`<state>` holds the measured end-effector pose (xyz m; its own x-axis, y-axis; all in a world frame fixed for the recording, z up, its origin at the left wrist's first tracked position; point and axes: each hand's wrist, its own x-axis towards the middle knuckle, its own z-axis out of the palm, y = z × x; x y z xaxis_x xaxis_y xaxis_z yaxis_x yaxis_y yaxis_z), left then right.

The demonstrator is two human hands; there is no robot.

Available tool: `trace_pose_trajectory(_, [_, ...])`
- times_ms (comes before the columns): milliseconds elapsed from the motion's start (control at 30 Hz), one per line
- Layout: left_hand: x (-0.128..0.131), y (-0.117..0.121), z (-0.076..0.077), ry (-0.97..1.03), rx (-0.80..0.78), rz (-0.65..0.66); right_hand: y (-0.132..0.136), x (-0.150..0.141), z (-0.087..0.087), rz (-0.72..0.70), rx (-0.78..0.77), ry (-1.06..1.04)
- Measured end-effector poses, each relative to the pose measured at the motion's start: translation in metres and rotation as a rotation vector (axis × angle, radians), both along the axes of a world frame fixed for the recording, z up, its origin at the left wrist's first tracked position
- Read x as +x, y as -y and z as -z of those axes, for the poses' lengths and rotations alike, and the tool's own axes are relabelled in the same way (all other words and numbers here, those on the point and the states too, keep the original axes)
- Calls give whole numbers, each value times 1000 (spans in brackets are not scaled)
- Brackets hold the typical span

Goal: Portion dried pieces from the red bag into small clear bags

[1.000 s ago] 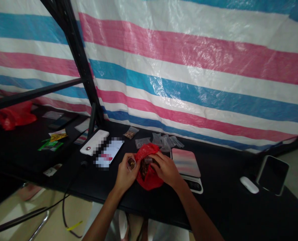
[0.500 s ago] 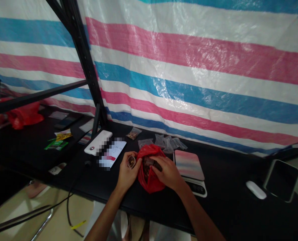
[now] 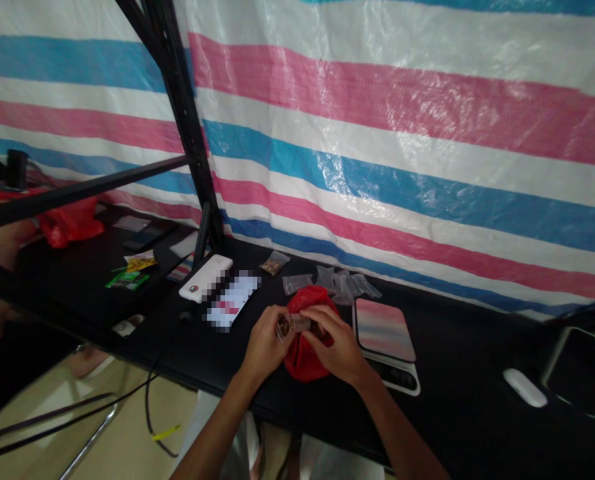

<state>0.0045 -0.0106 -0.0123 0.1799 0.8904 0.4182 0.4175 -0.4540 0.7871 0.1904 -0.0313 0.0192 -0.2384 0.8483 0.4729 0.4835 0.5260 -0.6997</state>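
My left hand (image 3: 263,343) is closed around a small clear plastic bag (image 3: 282,328), its mouth open and brown bits inside. Pinched in the fingers of my right hand (image 3: 338,341) is a small see-through piece (image 3: 300,323), perhaps a little cup or scoop, which meets the bag's mouth. Below both hands a red plastic bag (image 3: 305,363) stands open on the black table; my fingers cover most of its contents. Just right of it lies a kitchen scale (image 3: 385,331) with a pink and grey top.
Several clear bags (image 3: 345,285) and a filled small bag (image 3: 274,263) lie behind the red bag. A phone (image 3: 233,301) and a white power bank (image 3: 206,279) are at left, a white mouse (image 3: 525,387) at right. Another person's arm (image 3: 0,267) shows beyond the black frame (image 3: 177,100).
My right hand has lifted the see-through piece out of the red bag and brought it left to the mouth of the small bag. The camera view has shifted slightly left.
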Motion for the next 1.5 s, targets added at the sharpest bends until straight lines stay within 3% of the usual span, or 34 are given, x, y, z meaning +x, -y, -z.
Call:
trace_pose_trajectory(267, [1, 2, -4, -78, -14, -12, 0, -4, 4, -13, 45, -4])
trace_pose_trajectory(700, [3, 2, -2, 33, -39, -72, -1, 3, 1, 65, 18, 4])
trace_pose_trajectory(967, [2, 3, 5, 23, 191, -241, -1, 17, -12, 49, 20, 188])
trace_pose_trajectory(1133, [4, 5, 15, -27, 276, -176, 5, 0, -8, -1, 97, 193])
trace_pose_trajectory(1300, [2, 8, 14, -100, 274, -102, 6, -13, -5, -85, 153, 219])
trace_pose_trajectory(1500, [-4, 6, 7, -86, 258, -136, 7, -7, -9, -10, 117, 200])
